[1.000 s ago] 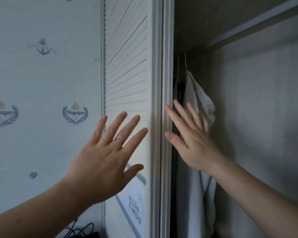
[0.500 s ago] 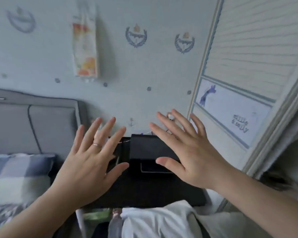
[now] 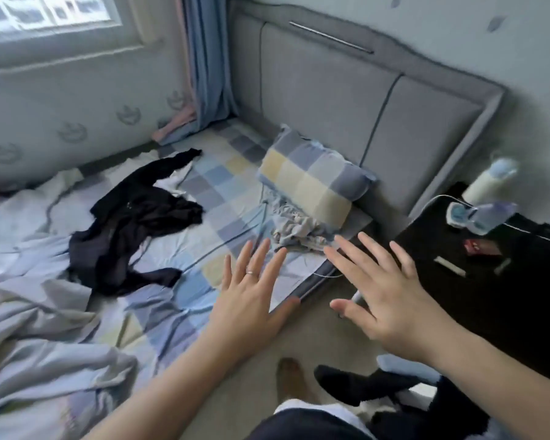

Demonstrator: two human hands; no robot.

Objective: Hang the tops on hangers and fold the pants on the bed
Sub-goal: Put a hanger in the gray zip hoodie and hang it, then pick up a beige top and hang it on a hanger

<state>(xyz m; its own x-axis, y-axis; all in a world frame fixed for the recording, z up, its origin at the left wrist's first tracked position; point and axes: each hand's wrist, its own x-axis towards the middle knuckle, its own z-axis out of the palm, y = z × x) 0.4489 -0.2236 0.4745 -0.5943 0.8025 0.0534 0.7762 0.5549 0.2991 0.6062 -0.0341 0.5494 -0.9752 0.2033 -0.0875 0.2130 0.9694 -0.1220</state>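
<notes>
Both hands hover flat with fingers straight and spread, holding nothing: the left hand [image 3: 251, 300], with a ring [image 3: 250, 272], is over the bed's [image 3: 216, 192] near edge, and the right hand [image 3: 391, 300] is between bed and black nightstand [image 3: 489, 306]. A black garment [image 3: 134, 223] lies crumpled mid-bed on the checked sheet, beside a white duvet [image 3: 29, 312]. A grey garment [image 3: 296, 230] is bunched against the checked pillow [image 3: 311, 182], near the grey headboard [image 3: 331, 90]. The wall emblems [image 3: 72, 132] and the red packet [image 3: 480, 247] on the nightstand are too blurred to read.
</notes>
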